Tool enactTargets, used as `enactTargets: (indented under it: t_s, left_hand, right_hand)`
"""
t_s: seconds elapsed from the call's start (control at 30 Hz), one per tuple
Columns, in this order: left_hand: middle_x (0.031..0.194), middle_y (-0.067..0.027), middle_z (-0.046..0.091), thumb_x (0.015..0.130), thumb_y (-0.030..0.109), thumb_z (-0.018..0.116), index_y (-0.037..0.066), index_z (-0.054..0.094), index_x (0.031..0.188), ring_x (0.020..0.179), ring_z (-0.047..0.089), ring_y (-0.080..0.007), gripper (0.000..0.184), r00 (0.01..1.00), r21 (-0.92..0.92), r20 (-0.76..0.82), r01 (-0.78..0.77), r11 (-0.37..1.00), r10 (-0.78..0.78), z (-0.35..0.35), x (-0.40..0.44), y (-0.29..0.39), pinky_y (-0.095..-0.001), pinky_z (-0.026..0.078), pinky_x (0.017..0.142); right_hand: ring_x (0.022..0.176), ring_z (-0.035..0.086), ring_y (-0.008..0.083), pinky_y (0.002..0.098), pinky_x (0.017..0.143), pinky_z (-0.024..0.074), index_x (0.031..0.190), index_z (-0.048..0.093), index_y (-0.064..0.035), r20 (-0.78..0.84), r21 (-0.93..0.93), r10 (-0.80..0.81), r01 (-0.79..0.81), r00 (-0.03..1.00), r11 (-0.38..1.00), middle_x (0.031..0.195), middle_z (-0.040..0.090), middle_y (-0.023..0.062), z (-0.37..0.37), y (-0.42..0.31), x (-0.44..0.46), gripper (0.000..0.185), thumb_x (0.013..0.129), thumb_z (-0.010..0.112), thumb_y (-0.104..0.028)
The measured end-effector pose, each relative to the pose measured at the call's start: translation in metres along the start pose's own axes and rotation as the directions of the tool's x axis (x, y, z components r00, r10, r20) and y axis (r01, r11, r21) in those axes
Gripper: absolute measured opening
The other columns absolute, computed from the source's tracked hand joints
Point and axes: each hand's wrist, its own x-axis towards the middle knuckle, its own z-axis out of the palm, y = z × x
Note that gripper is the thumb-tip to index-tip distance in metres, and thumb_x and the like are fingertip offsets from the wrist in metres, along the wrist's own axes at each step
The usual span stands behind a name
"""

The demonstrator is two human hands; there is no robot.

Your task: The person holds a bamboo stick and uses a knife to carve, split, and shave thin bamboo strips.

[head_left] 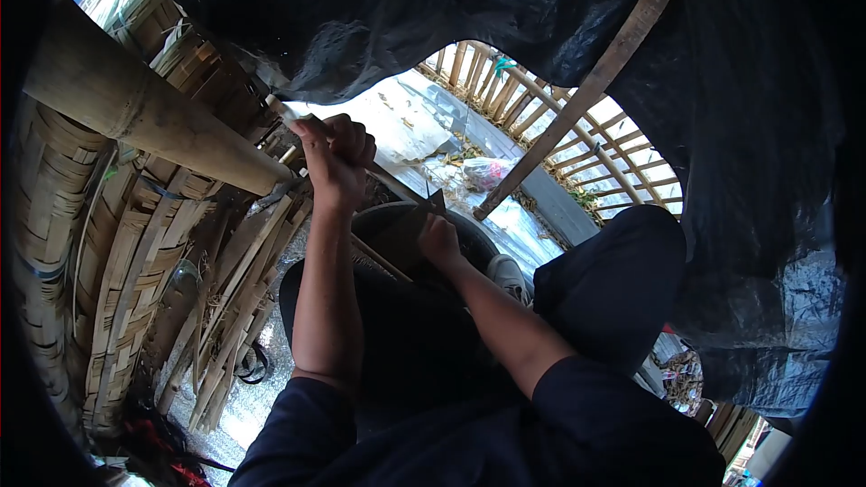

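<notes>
My left hand [338, 149] is raised and closed around a pale bamboo stick [395, 184], which slants down to the right. The stick's upper end sticks out above the fist. Lower and to the right, my right hand [439, 240] is closed on a knife; its handle is hidden in the fist. The dark, pointed knife blade [436, 202] is close to the lower part of the stick; I cannot tell whether they touch. Beneath both hands is a round dark tub [475, 233], between my legs.
A thick bamboo pole [171, 131] and stacked woven bamboo baskets [126, 261] crowd the left. Black plastic sheeting [758, 126] hangs above and right. A wooden slat [586, 95] slants across the opening before a bamboo fence [613, 149]. My shoe [507, 274] is beside the tub.
</notes>
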Motion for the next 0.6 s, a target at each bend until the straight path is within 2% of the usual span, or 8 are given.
enactTargets:
  t_s: [0.13, 0.2, 0.27, 0.3, 0.37, 0.5, 0.57, 0.6]
  left_hand:
    - [0.053, 0.006, 0.015, 0.082, 0.074, 0.034, 0.015, 0.026, 0.056, 0.048, 0.014, -0.0081, 0.065, 0.999, -0.006, 0.044, 0.023, 1.0, -0.023, -0.007, 0.005, 0.002, -0.0267, 0.013, 0.046]
    - [0.051, 0.0058, 0.017, 0.079, 0.077, 0.033, 0.016, 0.027, 0.055, 0.047, 0.014, -0.0087, 0.066, 0.988, -0.031, -0.154, 0.029, 0.999, -0.034, -0.015, 0.01, 0.006, -0.0266, 0.015, 0.047]
    - [0.055, 0.0058, 0.016, 0.081, 0.075, 0.033, 0.016, 0.029, 0.057, 0.046, 0.015, -0.0089, 0.064, 0.995, -0.079, -0.097, 0.028, 0.996, -0.036, -0.029, 0.013, 0.011, -0.0265, 0.014, 0.045]
    - [0.053, 0.0059, 0.016, 0.08, 0.076, 0.032, 0.016, 0.028, 0.057, 0.046, 0.014, -0.0089, 0.064, 0.983, -0.091, -0.18, 0.009, 0.996, -0.025, -0.028, 0.014, 0.01, -0.0268, 0.014, 0.045]
    - [0.052, 0.006, 0.015, 0.08, 0.076, 0.031, 0.016, 0.027, 0.056, 0.045, 0.014, -0.0088, 0.065, 0.964, -0.098, -0.266, -0.018, 0.995, -0.008, -0.029, 0.018, 0.008, -0.027, 0.014, 0.044]
    - [0.051, 0.006, 0.015, 0.079, 0.078, 0.03, 0.016, 0.027, 0.055, 0.044, 0.013, -0.0089, 0.066, 0.984, -0.026, -0.177, 0.025, 0.999, -0.029, -0.033, 0.017, 0.01, -0.0271, 0.014, 0.043]
    - [0.05, 0.0058, 0.016, 0.079, 0.078, 0.03, 0.016, 0.027, 0.056, 0.044, 0.012, -0.0088, 0.066, 0.981, -0.043, -0.191, 0.024, 0.999, -0.032, -0.036, 0.018, 0.012, -0.0271, 0.013, 0.043]
    - [0.05, 0.006, 0.016, 0.081, 0.076, 0.03, 0.017, 0.028, 0.056, 0.044, 0.013, -0.0091, 0.065, 0.991, -0.069, -0.13, 0.01, 0.998, -0.019, -0.039, 0.017, 0.014, -0.0272, 0.013, 0.043]
  right_hand:
    - [0.065, 0.06, 0.0431, 0.0499, 0.06, 0.0467, 0.071, 0.054, 0.0005, 0.042, 0.057, -0.019, 0.016, 0.999, 0.998, 0.067, 0.059, 0.0256, -0.025, -0.054, 0.006, 0.032, 0.093, 0.041, -0.019]
    - [0.066, 0.06, 0.0433, 0.0503, 0.062, 0.0477, 0.071, 0.054, 0.0009, -0.014, 0.134, -0.053, 0.055, 0.998, 0.99, 0.068, 0.06, 0.0255, -0.016, -0.043, 0.001, 0.032, 0.093, 0.041, -0.019]
    - [0.063, 0.06, 0.0427, 0.0498, 0.06, 0.0469, 0.07, 0.054, 0.0001, -0.02, -0.176, -0.257, 0.249, 0.966, 0.952, 0.064, 0.059, 0.0231, 0.021, 0.019, -0.002, 0.032, 0.093, 0.043, -0.02]
    - [0.063, 0.06, 0.0427, 0.0498, 0.06, 0.0469, 0.07, 0.054, 0.0001, -0.025, -0.174, -0.259, 0.251, 0.966, 0.952, 0.064, 0.059, 0.0231, 0.019, 0.015, 0.002, 0.032, 0.093, 0.043, -0.02]
    - [0.059, 0.059, 0.0408, 0.0488, 0.055, 0.0451, 0.068, 0.052, -0.0021, 0.043, -0.04, 0.018, -0.016, 0.999, 0.999, 0.058, 0.058, 0.0197, 0.009, -0.006, 0.01, 0.029, 0.092, 0.045, -0.017]
    - [0.062, 0.061, 0.041, 0.0485, 0.056, 0.0478, 0.068, 0.052, 0.0008, -0.022, 0.149, -0.038, 0.041, 0.999, 0.988, 0.063, 0.059, 0.0238, -0.009, -0.048, 0.008, 0.033, 0.093, 0.043, -0.018]
    - [0.063, 0.061, 0.042, 0.0489, 0.057, 0.0493, 0.066, 0.054, 0.0014, -0.032, -0.08, -0.092, 0.089, 0.995, 0.993, 0.064, 0.059, 0.0259, 0.0, -0.016, 0.005, 0.036, 0.093, 0.042, -0.02]
    - [0.063, 0.061, 0.042, 0.0489, 0.057, 0.0493, 0.066, 0.054, 0.0014, -0.037, -0.075, -0.089, 0.086, 0.995, 0.994, 0.064, 0.059, 0.0259, 0.011, 0.005, 0.004, 0.036, 0.093, 0.042, -0.02]
